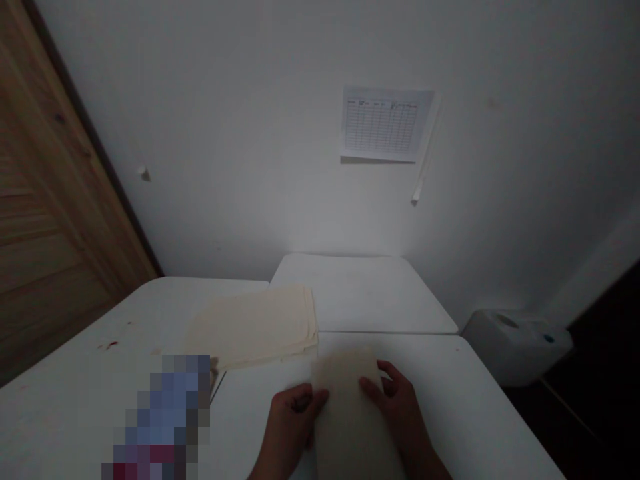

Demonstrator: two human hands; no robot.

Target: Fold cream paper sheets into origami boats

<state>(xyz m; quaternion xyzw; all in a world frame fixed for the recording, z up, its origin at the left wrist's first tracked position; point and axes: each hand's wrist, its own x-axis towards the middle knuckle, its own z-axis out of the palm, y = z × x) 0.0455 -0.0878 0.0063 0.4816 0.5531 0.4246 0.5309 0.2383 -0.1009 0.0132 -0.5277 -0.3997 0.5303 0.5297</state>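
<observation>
A beige folded cloth or paper piece (350,413) lies on the white table (475,413) right in front of me. My left hand (293,417) grips its left edge with fingers curled. My right hand (397,400) holds its right edge, fingers bent over the border. Just beyond, to the left, rests a stack of several cream-coloured sheets (255,327), lying flat and apart from both hands.
A blurred-out blue and red patch (160,420) sits at the near left. A second white table (360,290) abuts the wall. A printed chart (383,123) hangs on the wall. A wooden door (45,200) stands left; a white bin (515,340) is at the right.
</observation>
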